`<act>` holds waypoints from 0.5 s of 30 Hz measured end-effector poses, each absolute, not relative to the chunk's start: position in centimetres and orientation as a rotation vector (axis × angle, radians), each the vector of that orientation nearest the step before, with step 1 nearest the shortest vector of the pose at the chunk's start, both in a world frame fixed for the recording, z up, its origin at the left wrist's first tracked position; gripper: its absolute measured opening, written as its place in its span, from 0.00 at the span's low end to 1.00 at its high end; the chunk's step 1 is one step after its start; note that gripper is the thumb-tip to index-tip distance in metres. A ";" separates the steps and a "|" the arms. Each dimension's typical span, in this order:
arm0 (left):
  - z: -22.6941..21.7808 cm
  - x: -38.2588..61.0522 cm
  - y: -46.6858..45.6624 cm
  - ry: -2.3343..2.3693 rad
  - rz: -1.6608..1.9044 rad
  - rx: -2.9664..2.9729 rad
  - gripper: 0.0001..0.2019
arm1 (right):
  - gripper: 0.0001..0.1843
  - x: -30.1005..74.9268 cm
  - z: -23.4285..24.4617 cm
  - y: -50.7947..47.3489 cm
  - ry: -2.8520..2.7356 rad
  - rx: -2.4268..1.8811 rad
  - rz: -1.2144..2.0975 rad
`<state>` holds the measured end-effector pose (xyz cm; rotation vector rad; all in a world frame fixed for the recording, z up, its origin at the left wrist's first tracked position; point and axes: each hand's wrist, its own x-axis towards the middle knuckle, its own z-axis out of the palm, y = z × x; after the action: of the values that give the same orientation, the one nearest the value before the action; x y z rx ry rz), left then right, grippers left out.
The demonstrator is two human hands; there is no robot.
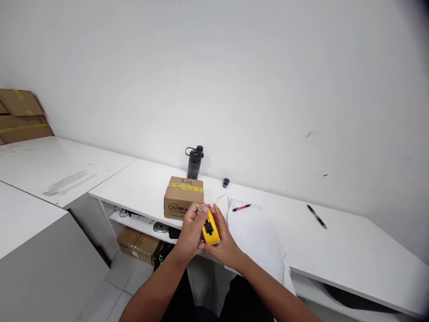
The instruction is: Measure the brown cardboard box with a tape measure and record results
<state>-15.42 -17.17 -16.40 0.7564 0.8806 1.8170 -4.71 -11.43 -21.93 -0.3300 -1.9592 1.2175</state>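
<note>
Both hands meet around a yellow tape measure (211,231) with a black lock slider, held above the front edge of the white desk. My right hand (223,239) wraps the case from its right side and below. My left hand (191,230) is closed at its upper left, with the thumb pressed near the metal end of the tape; hardly any blade shows. Just beyond the hands stands a taped cardboard box (182,197) with dark printing, its lower right corner partly covered by my left hand.
Behind the box stands a dark water bottle (194,163). A small dark object (225,182) lies near the wall. To the right are white paper sheets (253,232) with a red-and-black pen (241,208), and a black pen-like item (317,216). Below are a shelf (144,225) and a carton (137,245).
</note>
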 end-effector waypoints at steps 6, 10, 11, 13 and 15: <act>-16.6 -18.3 -17.0 1.255 1.875 1.001 0.15 | 0.43 -6.1 -21.4 -12.4 -1.904 -0.530 1.168; -15.8 -21.8 -16.8 1.390 1.758 1.054 0.18 | 0.33 -5.1 -19.9 -10.8 -2.004 -0.614 1.082; -15.5 -23.0 -16.6 1.423 1.723 1.057 0.18 | 0.31 -4.6 -19.4 -10.0 -2.018 -0.643 1.060; -14.9 -25.6 -16.0 1.466 1.654 1.044 0.20 | 0.29 -3.5 -18.2 -7.9 -2.031 -0.689 1.025; -14.3 -28.5 -15.1 1.523 1.588 1.039 0.22 | 0.28 -2.3 -17.0 -5.5 -2.024 -0.750 0.989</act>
<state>-28.48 -15.06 -14.30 1.0392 1.5231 1.5882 -2.33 -5.53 -16.98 -0.7500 -2.0244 0.9889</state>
